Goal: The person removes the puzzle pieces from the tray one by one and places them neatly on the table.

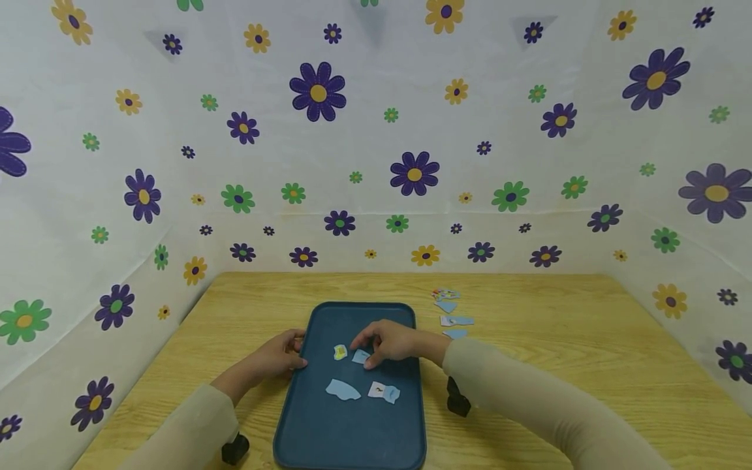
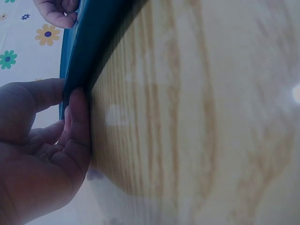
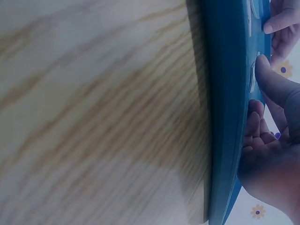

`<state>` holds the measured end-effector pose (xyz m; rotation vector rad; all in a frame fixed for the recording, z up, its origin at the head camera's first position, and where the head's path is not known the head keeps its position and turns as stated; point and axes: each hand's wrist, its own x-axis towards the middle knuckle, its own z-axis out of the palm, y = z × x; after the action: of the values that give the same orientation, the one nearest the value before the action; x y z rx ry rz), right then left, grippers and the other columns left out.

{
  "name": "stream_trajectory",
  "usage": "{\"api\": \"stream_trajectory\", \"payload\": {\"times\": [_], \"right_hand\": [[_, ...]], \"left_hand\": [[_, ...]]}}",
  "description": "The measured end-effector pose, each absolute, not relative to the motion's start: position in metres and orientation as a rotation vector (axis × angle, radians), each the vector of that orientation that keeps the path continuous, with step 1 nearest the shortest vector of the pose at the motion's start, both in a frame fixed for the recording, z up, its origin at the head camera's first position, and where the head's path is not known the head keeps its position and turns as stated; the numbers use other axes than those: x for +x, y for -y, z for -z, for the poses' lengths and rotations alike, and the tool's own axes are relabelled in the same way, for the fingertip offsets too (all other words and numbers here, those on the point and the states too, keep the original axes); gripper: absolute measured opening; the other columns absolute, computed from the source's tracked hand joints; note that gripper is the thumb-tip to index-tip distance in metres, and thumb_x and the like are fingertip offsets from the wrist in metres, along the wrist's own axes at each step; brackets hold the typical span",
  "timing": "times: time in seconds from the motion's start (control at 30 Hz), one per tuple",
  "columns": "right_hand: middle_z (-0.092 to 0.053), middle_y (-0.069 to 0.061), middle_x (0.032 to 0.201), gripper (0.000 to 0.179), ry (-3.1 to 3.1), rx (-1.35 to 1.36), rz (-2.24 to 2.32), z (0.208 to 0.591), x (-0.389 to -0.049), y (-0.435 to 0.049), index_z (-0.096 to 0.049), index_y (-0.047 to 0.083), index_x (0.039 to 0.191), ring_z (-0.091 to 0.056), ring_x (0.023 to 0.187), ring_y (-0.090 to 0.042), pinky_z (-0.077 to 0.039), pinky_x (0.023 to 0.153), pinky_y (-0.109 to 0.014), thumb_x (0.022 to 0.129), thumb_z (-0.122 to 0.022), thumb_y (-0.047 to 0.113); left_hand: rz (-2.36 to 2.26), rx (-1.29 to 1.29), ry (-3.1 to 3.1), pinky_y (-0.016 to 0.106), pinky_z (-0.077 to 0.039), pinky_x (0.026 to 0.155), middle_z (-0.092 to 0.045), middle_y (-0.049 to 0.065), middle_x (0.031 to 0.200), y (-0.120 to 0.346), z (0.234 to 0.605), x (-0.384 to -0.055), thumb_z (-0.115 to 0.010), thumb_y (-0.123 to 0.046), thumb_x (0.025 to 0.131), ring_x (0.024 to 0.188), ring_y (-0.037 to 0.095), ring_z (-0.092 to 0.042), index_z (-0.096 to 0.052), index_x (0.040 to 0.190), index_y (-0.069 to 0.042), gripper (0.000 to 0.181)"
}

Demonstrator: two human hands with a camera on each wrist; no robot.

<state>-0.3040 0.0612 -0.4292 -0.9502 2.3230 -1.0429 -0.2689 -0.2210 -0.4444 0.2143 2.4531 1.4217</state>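
A dark blue tray (image 1: 352,434) lies on the table. My left hand (image 1: 273,358) grips its left rim; in the left wrist view the thumb is on one side of the rim (image 2: 72,56) and the fingers are on the other. Over the tray, my right hand (image 1: 390,341) pinches a small light blue paper piece (image 1: 360,356) between thumb and index finger, its other fingers curled. Just left of that piece lies a yellow piece (image 1: 340,352). Nearer the front are a larger light blue piece (image 1: 343,390) and a white-and-blue piece (image 1: 384,391).
To the right of the tray's far end, more cut pieces (image 1: 457,320) lie in a loose column on the wooden table (image 1: 529,326). A white flower-print cloth (image 1: 376,130) stands around the back and sides.
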Motion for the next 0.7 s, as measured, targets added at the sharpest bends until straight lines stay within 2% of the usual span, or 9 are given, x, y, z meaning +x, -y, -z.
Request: {"api": "stream_trajectory", "payload": {"times": [0.27,0.47,0.7], "right_hand": [[-0.054,-0.001,0.107,0.036,-2.352,-0.948,0.987,0.4283,-0.3047,-0.0599,-0.070,0.012,0.118,-0.045,0.058,-0.011,-0.040,0.056,-0.024,0.082,-0.076,0.006],[-0.056,-0.002,0.106,0.036,-2.359,-1.015,0.969,0.4279,-0.3065,-0.0609,-0.071,0.009,0.117,-0.046,0.063,-0.011,-0.040,0.058,-0.023,0.082,-0.077,0.005],[-0.057,0.001,0.103,0.030,-2.399,-1.057,0.922,0.4316,-0.3082,-0.0608,-0.074,0.012,0.111,-0.047,0.064,-0.010,-0.041,0.060,-0.022,0.081,-0.077,0.007]], "left_hand": [[-1.438,0.195,-2.448,0.037,-0.052,0.067,-0.052,0.013,0.102,0.2206,0.4467,-0.2717,-0.064,0.007,0.085,0.086,0.024,-0.056,-0.039,0.142,0.005,0.062],[-1.452,0.220,-2.430,0.038,-0.052,0.068,-0.052,0.014,0.102,0.2211,0.4466,-0.2730,-0.065,0.006,0.085,0.086,0.024,-0.056,-0.039,0.142,0.005,0.062],[-1.452,0.236,-2.411,0.038,-0.052,0.067,-0.052,0.015,0.103,0.2215,0.4452,-0.2708,-0.065,0.006,0.086,0.085,0.024,-0.056,-0.037,0.142,0.007,0.063]]}}
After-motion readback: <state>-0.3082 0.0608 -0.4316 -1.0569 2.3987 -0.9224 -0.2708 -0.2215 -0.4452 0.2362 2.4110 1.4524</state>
